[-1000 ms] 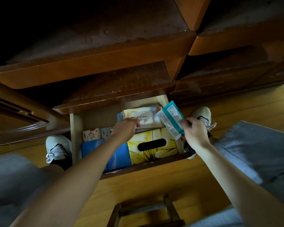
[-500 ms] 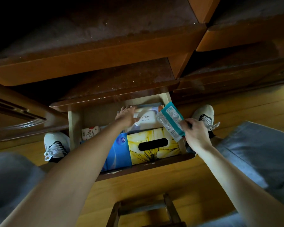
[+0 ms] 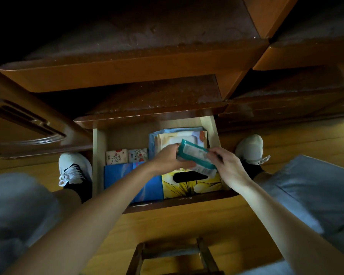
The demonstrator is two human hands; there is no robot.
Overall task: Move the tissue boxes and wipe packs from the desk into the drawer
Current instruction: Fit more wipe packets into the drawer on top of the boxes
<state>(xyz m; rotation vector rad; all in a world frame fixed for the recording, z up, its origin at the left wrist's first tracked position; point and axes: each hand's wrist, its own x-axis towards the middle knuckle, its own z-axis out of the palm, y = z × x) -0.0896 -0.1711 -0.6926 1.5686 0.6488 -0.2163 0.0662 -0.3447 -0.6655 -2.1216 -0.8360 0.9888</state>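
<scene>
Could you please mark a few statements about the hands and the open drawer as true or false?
1. Both hands, left and right, hold the teal pack. True.
2. The drawer is shut. False: it is pulled open.
3. The yellow box lies at the drawer's front right. True.
4. The blue box sits on the floor. False: it is in the drawer.

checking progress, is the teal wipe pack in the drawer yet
Not yet: the teal wipe pack is held by both hands above the yellow tissue box in the open drawer.
</scene>
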